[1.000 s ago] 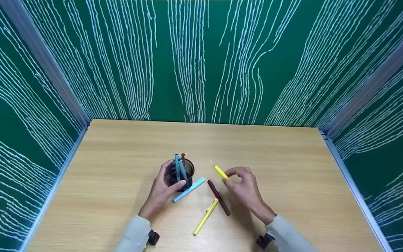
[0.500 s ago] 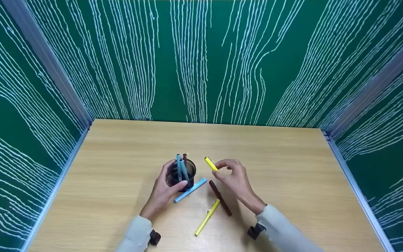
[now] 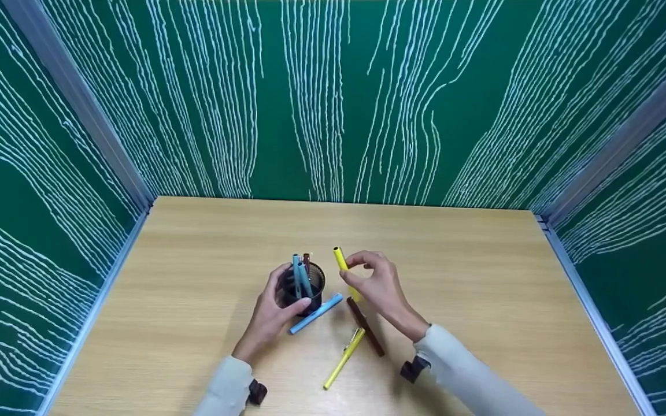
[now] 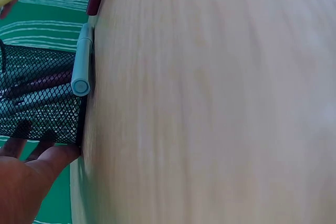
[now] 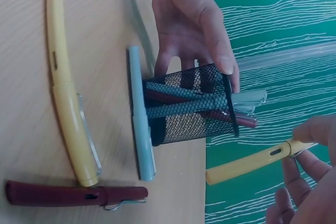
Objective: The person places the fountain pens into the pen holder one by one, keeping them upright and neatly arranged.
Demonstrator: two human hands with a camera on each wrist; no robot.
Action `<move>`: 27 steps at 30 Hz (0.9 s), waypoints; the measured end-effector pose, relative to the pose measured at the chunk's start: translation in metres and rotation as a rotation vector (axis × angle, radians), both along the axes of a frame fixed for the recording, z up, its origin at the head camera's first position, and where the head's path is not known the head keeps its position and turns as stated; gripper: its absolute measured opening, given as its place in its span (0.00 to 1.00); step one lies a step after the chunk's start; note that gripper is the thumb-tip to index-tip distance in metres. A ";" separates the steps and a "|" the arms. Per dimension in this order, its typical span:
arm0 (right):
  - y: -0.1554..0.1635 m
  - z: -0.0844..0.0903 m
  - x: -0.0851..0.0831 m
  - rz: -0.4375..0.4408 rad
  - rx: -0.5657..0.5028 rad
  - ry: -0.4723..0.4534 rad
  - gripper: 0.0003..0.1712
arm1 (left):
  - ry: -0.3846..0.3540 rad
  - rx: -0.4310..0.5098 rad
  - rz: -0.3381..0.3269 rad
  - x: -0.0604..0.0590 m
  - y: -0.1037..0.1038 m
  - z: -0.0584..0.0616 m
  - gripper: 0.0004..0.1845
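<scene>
A black mesh pen cup (image 3: pixel 302 286) (image 5: pixel 191 107) (image 4: pixel 39 95) stands on the wooden table (image 3: pixel 194 300) with blue and dark red pens in it. My left hand (image 3: pixel 271 312) (image 5: pixel 191 22) grips the cup from the near left. My right hand (image 3: pixel 376 283) (image 5: pixel 307 182) pinches a yellow pen (image 3: pixel 343 267) (image 5: pixel 252 162), lifted and tilted beside the cup's right rim. On the table lie a light blue pen (image 3: pixel 315 313) (image 5: pixel 140 114) against the cup, a dark red pen (image 3: pixel 366 327) (image 5: pixel 73 194) and another yellow pen (image 3: pixel 344 358) (image 5: pixel 65 87).
Green walls with white wavy lines (image 3: pixel 333 98) enclose the table at the back and both sides, with metal strips (image 3: pixel 78 110) in the corners. The loose pens lie just in front of the cup, between my two forearms.
My right hand has lifted the yellow pen and carried it left and up toward the cup's rim, turning it more upright. The left hand and cup have stayed put.
</scene>
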State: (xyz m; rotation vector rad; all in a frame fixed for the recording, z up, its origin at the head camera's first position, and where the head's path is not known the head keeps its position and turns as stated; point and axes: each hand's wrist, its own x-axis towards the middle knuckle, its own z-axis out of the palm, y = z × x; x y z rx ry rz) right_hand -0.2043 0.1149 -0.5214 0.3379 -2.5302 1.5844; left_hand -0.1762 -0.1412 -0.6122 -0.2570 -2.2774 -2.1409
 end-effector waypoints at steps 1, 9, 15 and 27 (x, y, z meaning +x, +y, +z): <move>-0.001 0.001 -0.001 0.005 -0.003 0.008 0.08 | -0.001 0.004 -0.002 0.000 0.000 0.000 0.46; -0.012 0.009 -0.007 0.028 -0.033 0.039 0.07 | -0.005 0.031 -0.019 0.002 0.001 -0.001 0.45; -0.022 0.015 -0.009 0.056 -0.053 0.027 0.07 | -0.013 0.010 -0.007 0.002 0.001 0.000 0.45; -0.036 0.022 -0.013 0.103 -0.055 0.040 0.07 | -0.013 -0.027 0.007 0.002 0.001 0.000 0.44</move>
